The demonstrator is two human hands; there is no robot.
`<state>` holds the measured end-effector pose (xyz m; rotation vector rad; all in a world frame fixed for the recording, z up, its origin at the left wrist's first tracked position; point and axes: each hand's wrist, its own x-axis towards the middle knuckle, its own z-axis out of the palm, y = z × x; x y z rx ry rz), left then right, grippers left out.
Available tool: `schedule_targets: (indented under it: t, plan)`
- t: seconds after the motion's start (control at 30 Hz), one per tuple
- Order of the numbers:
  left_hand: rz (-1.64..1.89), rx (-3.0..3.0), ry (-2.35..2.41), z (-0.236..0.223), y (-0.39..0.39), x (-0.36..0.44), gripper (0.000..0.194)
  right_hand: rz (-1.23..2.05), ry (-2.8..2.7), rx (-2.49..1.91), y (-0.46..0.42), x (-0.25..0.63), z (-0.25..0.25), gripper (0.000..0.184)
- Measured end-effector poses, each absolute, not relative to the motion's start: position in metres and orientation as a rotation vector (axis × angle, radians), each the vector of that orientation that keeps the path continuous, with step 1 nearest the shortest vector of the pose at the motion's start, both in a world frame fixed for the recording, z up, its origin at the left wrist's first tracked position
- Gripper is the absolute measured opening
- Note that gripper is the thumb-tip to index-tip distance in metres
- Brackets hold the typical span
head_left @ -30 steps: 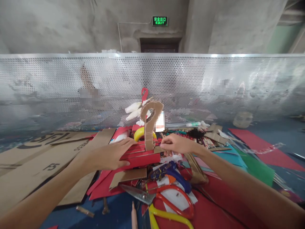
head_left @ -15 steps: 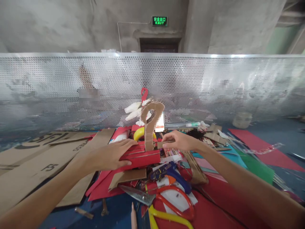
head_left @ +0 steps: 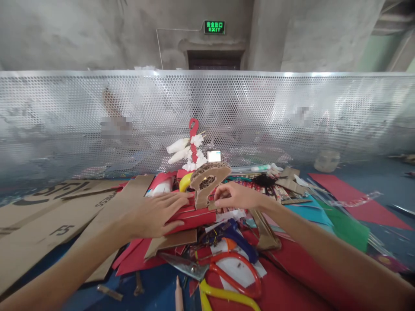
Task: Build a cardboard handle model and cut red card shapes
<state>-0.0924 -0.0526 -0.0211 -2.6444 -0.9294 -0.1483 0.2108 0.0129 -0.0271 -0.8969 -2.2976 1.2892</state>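
A cardboard hook shape point(head_left: 210, 183), curved like a question mark, stands on a red cardboard base point(head_left: 191, 218) and leans over. My left hand point(head_left: 155, 211) lies on the base's left side with its fingers stretched out. At the hook's foot, my right hand point(head_left: 235, 196) pinches a small cardboard strip point(head_left: 212, 204). Behind the hook, part of a yellow tape roll point(head_left: 185, 182) shows. In front of the base lie a cardboard scrap point(head_left: 177, 239), a blue glue gun point(head_left: 240, 244) and red-handled scissors point(head_left: 233, 274).
Large cardboard sheets point(head_left: 35, 220) cover the left. Red card point(head_left: 356, 198), green card point(head_left: 350, 226) and blue card point(head_left: 311, 211) lie to the right. White flowers on a red hook shape point(head_left: 193, 127) stand before a perforated metal screen point(head_left: 259, 121). Yellow handles point(head_left: 227, 293) are at the front.
The cardboard hook has tipped from nearly upright, its top dropping and shifting right. My right hand has stayed at its foot, and my left hand still lies on the red base.
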Motion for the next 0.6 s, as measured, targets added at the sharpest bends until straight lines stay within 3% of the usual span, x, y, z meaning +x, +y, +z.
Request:
schedule_targets:
  t: [0.2,0.4,0.6]
  plan:
    - [-0.136,-2.510,-0.611,-0.025,-0.051,-0.094,0.024,1.381,-2.238,-0.887,0.015,0.208,-0.031,0.025]
    - [-0.059,-2.470,-0.705,-0.018,-0.062,-0.077,0.055,1.306,-2.204,-0.892,0.020,0.210,-0.038,0.030]
    - [-0.127,-2.471,-0.781,-0.025,-0.068,-0.058,0.067,1.189,-2.235,-0.869,0.022,0.211,-0.039,0.026]
